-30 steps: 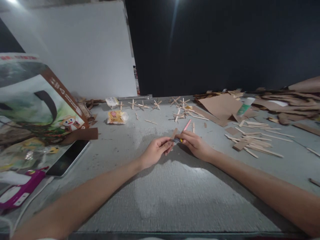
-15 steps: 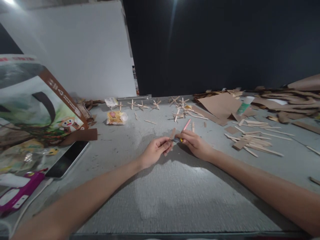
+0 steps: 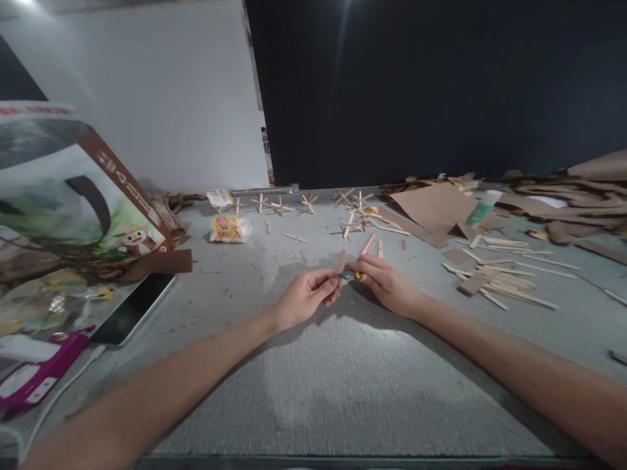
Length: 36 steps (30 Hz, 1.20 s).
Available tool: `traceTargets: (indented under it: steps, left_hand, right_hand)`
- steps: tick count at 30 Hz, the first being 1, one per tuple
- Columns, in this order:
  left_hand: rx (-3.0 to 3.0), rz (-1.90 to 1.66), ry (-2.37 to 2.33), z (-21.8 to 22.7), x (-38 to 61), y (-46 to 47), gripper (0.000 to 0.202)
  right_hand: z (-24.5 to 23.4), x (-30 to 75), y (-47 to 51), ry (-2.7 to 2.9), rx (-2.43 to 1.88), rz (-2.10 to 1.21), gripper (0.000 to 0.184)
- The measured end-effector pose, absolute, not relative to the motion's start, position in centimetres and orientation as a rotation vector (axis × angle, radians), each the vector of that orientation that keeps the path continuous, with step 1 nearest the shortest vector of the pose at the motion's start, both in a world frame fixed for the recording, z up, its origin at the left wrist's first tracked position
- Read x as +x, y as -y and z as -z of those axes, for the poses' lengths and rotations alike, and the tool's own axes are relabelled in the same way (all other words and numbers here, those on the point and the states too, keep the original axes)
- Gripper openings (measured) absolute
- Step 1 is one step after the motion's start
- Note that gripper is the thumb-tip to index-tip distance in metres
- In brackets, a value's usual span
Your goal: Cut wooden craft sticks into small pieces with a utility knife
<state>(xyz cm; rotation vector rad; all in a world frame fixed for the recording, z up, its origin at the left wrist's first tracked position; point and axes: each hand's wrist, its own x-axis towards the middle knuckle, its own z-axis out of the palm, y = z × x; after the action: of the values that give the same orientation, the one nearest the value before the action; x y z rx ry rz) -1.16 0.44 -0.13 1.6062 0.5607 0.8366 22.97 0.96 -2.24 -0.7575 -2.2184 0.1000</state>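
Near the middle of the table, my left hand (image 3: pixel 311 295) pinches a short wooden craft stick (image 3: pixel 340 261), whose upper end sticks up past the fingertips. My right hand (image 3: pixel 385 284) is closed round a small cutter (image 3: pixel 349 276) with a grey front part and a bit of yellow; most of it is hidden by the fingers. The cutter's grey end meets the stick close to my left fingertips. A pink patterned rod (image 3: pixel 367 244) pokes out beyond my right hand; whether it is held or part of the cutter, I cannot tell.
Loose craft sticks (image 3: pixel 509 284) lie at the right, below brown cardboard (image 3: pixel 431 205) and a green glue stick (image 3: pixel 482 210). Several crossed-stick pieces (image 3: pixel 307 205) stand at the back. To the left are a yellow packet (image 3: pixel 228 228), a phone (image 3: pixel 134 310), a purple device (image 3: pixel 46 369) and a large bag (image 3: pixel 63 196).
Both hands stay almost in place, still on the stick and the cutter. The view has shifted slightly; nothing else has visibly moved.
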Motion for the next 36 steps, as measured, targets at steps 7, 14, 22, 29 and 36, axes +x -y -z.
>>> traceTargets:
  steps: [7, 14, 22, 29, 36]
  left_hand:
    - [1.615, -0.853, -0.564, 0.39, -0.98, -0.49, 0.053]
    - [1.618, -0.881, -0.538, 0.43, -0.89, -0.52, 0.052]
    - [1.637, -0.871, -0.58, 0.22, -1.07, -0.29, 0.053]
    - [1.713, -0.893, -0.588, 0.54, -1.07, -0.38, 0.054]
    - [1.669, -0.897, -0.586, 0.54, -1.09, -0.46, 0.054]
  right_hand:
    - [2.05, 22.74, -0.94, 2.226, -0.734, -0.097, 0.048]
    - [1.94, 22.66, -0.91, 2.227, -0.729, -0.117, 0.047]
    - [1.94, 22.83, -0.81, 2.233, -0.734, -0.149, 0.046]
    - [1.88, 22.57, -0.77, 2.228, -0.708, -0.131, 0.049]
    - [1.96, 22.61, -0.92, 2.226, -0.715, -0.136, 0.049]
